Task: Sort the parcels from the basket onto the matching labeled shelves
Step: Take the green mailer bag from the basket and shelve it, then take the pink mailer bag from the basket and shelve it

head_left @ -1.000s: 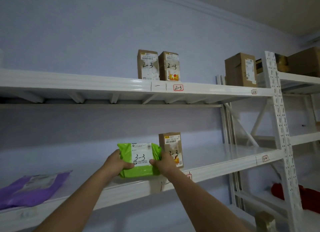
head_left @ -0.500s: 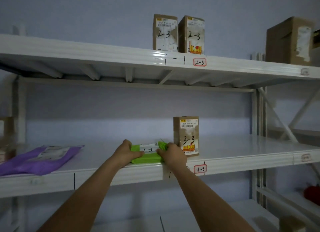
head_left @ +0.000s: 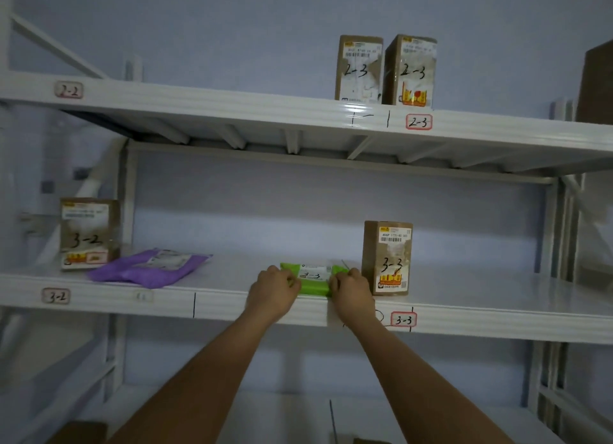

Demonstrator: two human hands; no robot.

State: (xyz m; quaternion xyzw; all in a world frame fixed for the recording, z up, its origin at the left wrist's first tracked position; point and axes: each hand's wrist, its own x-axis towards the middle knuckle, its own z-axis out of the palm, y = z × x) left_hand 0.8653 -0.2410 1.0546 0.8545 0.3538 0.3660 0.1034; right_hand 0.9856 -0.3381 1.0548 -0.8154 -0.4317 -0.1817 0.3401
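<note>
Left hand [head_left: 273, 286], right hand [head_left: 352, 289] grip green parcel [head_left: 314, 279] ends, arms outstretched

A single wide-angle view is given, taken from the person's head; it is aimed forward and slightly upward at a white rack set against a wall, which is seen close, within arm's reach; the upper shelf [head_left: 232, 103] is viewed from below, its underside ribs exposed; the middle shelf [head_left: 232, 306] lies near eye level; both forearms are seen entering from the lower edge; straight lines are bowed toward the edges; no second view is provided.
</note>
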